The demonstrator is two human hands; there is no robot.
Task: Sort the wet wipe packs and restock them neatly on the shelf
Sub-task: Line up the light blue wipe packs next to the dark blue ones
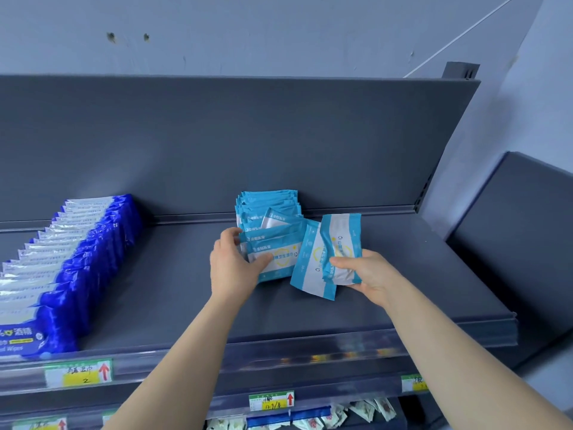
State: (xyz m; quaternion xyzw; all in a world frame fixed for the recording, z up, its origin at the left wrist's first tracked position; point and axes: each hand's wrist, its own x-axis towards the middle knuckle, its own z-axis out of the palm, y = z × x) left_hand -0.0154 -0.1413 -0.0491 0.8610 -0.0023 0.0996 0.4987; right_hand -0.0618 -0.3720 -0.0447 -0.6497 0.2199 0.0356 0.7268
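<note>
On shelf (387, 293), right hand (369, 277) grips pack (341, 234)

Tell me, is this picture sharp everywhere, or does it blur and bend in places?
Head view: the light blue and white wet wipe packs and both hands, left and right, look fairly sharp; the clear plastic price rail on the dark grey metal shelf smears and catches glare; the wide lens bows the shelf's back panel; lighting is even and bluish.
</note>
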